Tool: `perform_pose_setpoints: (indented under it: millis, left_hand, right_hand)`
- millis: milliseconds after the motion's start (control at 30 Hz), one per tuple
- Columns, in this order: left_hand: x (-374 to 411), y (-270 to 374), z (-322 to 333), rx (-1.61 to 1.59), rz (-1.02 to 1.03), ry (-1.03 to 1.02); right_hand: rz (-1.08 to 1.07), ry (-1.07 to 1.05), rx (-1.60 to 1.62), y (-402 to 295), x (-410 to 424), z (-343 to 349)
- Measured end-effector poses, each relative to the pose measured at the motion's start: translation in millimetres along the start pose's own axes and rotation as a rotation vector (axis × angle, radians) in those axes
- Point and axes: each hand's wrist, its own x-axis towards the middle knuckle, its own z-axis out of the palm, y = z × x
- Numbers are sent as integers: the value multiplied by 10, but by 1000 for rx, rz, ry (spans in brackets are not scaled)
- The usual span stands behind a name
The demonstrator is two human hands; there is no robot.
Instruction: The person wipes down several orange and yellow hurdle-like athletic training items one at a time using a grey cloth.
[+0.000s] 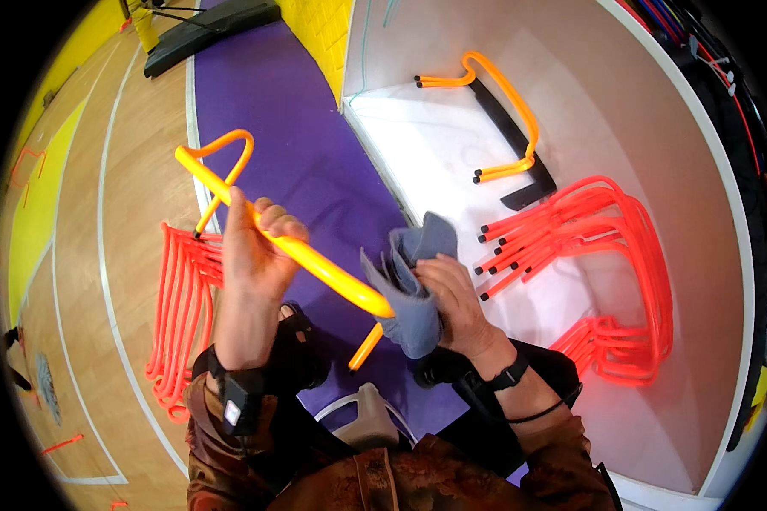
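My left hand grips the crossbar of a yellow-orange plastic training hurdle and holds it at a slant in front of me. One bent foot of the hurdle points up and left; the other end runs toward my right hand. In my right hand is a bunched grey-blue cloth, folded about the hurdle's right end. The cloth hides part of that end, so how tightly it presses there is unclear. A black-capped leg tip shows below the cloth.
Several red-orange hurdles lie nested in a white-floored recess at right, near a yellow-orange hurdle and a black angled bar. More red-orange hurdles stand left on the wooden floor. A pale plastic stool is beneath me.
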Motion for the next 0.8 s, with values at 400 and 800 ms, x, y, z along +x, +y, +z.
perform_pose_setpoints:
  millis: [400,800]
  left_hand:
    - [-48,115,147,-108,-151,-267]
    - [-433,132,571,5,383,-343]
  right_hand:
    - [1044,303,944,427,-448,149]
    - [1067,-399,974,-40,-250,503]
